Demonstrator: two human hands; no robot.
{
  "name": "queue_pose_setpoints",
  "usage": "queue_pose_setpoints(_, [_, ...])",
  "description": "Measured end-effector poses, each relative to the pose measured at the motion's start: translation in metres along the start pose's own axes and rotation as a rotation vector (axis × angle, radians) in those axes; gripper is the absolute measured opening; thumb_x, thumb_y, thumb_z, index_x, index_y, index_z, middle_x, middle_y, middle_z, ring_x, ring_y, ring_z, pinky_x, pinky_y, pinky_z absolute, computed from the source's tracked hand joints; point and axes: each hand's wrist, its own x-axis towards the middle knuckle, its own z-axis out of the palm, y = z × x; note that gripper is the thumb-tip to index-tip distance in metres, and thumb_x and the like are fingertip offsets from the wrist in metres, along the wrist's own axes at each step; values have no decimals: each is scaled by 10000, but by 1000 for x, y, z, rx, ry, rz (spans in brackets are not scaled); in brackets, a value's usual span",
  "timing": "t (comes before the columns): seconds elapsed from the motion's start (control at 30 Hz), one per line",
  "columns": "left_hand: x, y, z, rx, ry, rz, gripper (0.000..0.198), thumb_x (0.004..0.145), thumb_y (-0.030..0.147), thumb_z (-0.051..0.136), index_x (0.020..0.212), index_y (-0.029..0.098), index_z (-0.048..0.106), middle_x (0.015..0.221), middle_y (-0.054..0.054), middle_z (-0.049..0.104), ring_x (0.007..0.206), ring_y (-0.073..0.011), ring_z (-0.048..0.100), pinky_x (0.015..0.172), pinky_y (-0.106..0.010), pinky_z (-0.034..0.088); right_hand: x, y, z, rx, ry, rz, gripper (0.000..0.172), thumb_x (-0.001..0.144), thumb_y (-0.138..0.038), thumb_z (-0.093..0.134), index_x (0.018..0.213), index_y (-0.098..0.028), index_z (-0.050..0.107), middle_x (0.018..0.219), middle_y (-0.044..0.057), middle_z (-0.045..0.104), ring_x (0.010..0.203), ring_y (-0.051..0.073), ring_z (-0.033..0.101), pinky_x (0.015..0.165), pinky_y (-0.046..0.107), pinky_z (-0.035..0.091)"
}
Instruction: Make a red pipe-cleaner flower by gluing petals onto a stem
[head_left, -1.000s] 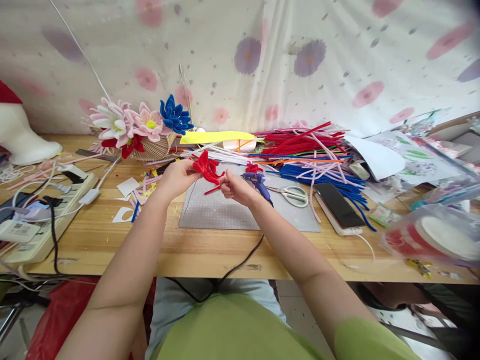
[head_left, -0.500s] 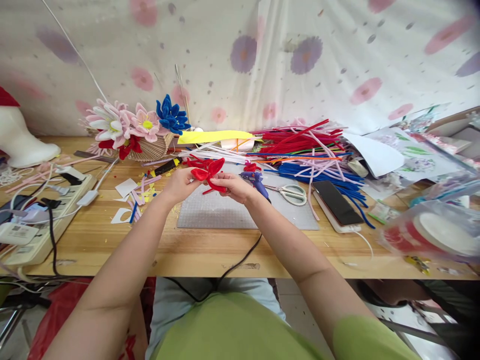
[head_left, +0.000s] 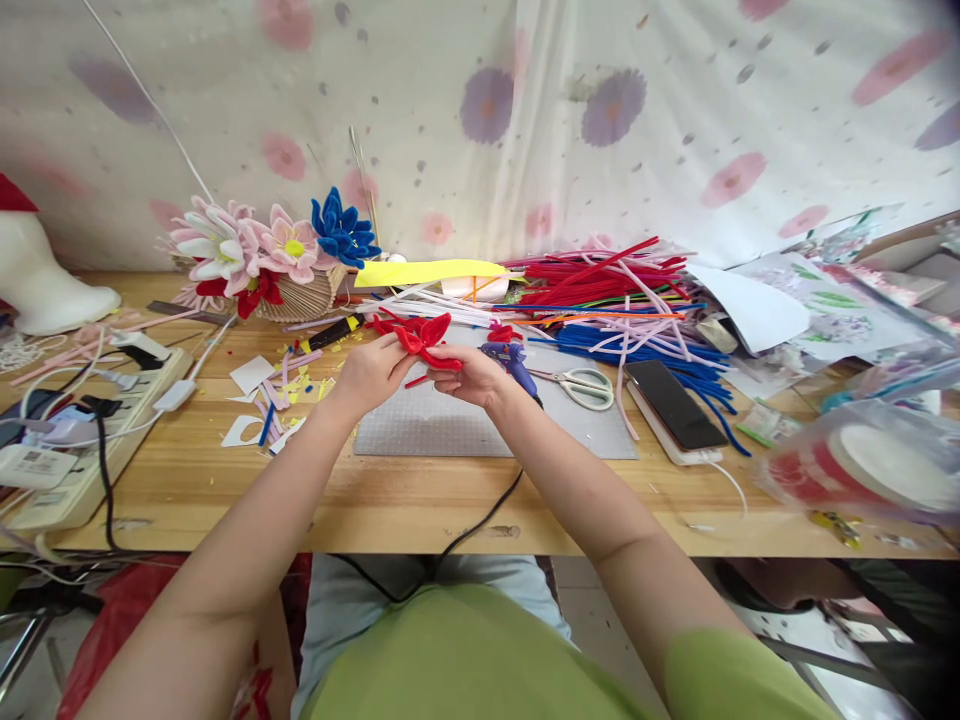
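Observation:
Over the left part of the grey cutting mat (head_left: 480, 435), both hands hold a red pipe-cleaner flower (head_left: 424, 334) with looped, fuzzy petals. My left hand (head_left: 371, 372) is closed on its left side, the fingertips partly behind the petals. From the right, my right hand (head_left: 474, 374) pinches its lower petals between thumb and fingers. A short red stem end pokes out below, between the hands. Just right of my right hand lies a purple glue gun (head_left: 513, 362), and beside it scissors (head_left: 586, 388) with pale handles.
Piles of red, pink and blue pipe cleaners (head_left: 592, 275) lie at the back. A fan-shaped basket of fuzzy flowers (head_left: 300, 298) stands back left. A power strip (head_left: 142, 420) sits left, a phone (head_left: 675, 405) right, near a bagged cup (head_left: 862, 465). Paper scraps (head_left: 253, 375) lie left of the mat.
My left hand has shifted right, closer to my right hand, and its fingers have moved in against the flower. The red petals have turned and look more bunched.

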Motion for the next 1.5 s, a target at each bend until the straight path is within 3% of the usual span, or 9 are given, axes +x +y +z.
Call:
queue_pose_setpoints(0.17, [0, 3, -2, -38, -43, -29, 218, 819, 354, 552, 851, 197, 701, 895, -79, 709, 841, -204, 647, 734, -281, 455, 0, -3, -6, -128, -2, 24, 293, 697, -252, 686, 671, -180, 403, 490, -105, 285, 417, 29, 212, 394, 169, 135])
queue_pose_setpoints(0.3, [2, 0, -2, -16, -89, -54, 250, 832, 347, 513, 887, 218, 719, 962, -73, 720, 899, -212, 653, 754, -285, 460, 2, 2, -15, -252, -6, 14, 353, 682, -404, 721, 688, -170, 457, 503, -89, 350, 444, 36, 269, 408, 176, 165])
queue_pose_setpoints(0.47, [0, -5, -1, -31, -142, -59, 252, 810, 315, 494, 843, 227, 728, 883, -64, 727, 854, -207, 656, 749, -288, 468, 6, 9, -23, -312, 98, -50, 482, 659, -574, 688, 623, -186, 405, 496, -88, 319, 440, 38, 235, 412, 202, 130])
queue_pose_setpoints(0.67, [-2, -4, -3, -117, -228, -26, 236, 775, 318, 497, 705, 233, 706, 656, -38, 676, 746, -200, 642, 724, -286, 470, 8, 11, -23, -334, 113, -200, 398, 615, -480, 752, 703, -174, 513, 488, -103, 285, 435, 32, 194, 442, 218, 90])
queue_pose_setpoints(0.8, [-2, -1, -4, -151, -213, -37, 238, 769, 323, 497, 647, 229, 678, 623, -34, 655, 698, -193, 626, 688, -280, 457, 8, 7, -21, -366, 90, -208, 372, 637, -478, 736, 709, -174, 533, 490, -101, 276, 433, 31, 195, 443, 216, 94])
queue_pose_setpoints(1.0, [-3, -2, -4, -189, -225, -92, 254, 783, 334, 483, 652, 214, 664, 610, -24, 635, 616, -164, 584, 624, -261, 424, 9, 0, -23, -555, 160, -247, 392, 644, -519, 717, 668, -165, 550, 475, -80, 362, 428, 40, 280, 415, 212, 163])
queue_pose_setpoints(1.17, [-2, -2, -4, -271, -240, -125, 240, 764, 332, 511, 598, 213, 636, 562, -9, 600, 578, -150, 560, 616, -254, 420, 14, 0, -29, -504, 126, -277, 384, 638, -495, 733, 638, -168, 534, 432, -90, 355, 397, 34, 265, 392, 206, 175])
queue_pose_setpoints(1.37, [-6, -1, -4, -435, -213, -225, 211, 752, 329, 556, 618, 203, 658, 557, -10, 592, 541, -138, 534, 571, -249, 411, 9, 3, -29, -400, 13, -251, 367, 652, -460, 738, 834, -171, 603, 573, -49, 535, 474, 56, 444, 433, 185, 333])
queue_pose_setpoints(1.5, [-6, 0, -4, -510, -213, -273, 200, 739, 320, 580, 610, 197, 671, 550, -21, 595, 535, -145, 534, 567, -260, 416, 4, 2, -26, -396, -19, -252, 349, 661, -410, 744, 877, -184, 590, 608, -49, 553, 523, 66, 493, 485, 188, 389])
